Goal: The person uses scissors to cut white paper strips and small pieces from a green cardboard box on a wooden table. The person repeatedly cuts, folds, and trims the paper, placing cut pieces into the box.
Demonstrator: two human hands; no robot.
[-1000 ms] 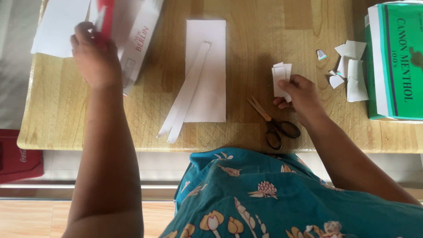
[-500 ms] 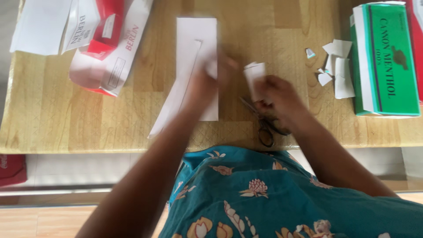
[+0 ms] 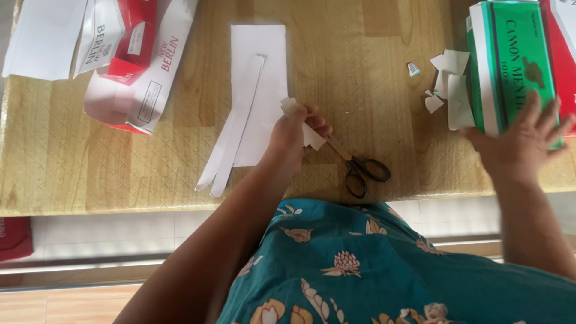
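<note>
Left hand: our left hand (image 3: 292, 133) sat at the centre of the frame, fingers closed in a pinch on the small folded paper pieces (image 3: 305, 127). A second earlier this hand was at the red-and-white carton; it had since crossed to the middle and taken over the pieces.
Right hand: our right hand (image 3: 523, 141) lay at the right edge of the frame, fingers spread flat against the green-and-white carton (image 3: 516, 57). A second earlier it pinched the paper pieces; it no longer carried them.
Paper pieces: held just above the bench (image 3: 372, 72), beside the lower right edge of the white sheet (image 3: 259, 90).
Meaning of the change: we judged that the pieces had passed from right to left, which freed the right hand for the green carton.
Scissors: the scissors (image 3: 359, 166) lay on the bench just right of the left hand, untouched.
Strips: two long paper strips (image 3: 231, 141) lay across the white sheet, slanting to lower left.
Scraps: white offcuts (image 3: 450, 84) lay just left of the green carton.
Red-and-white carton: the opened carton (image 3: 129, 66) lay at upper left, well apart from both hands.
</note>
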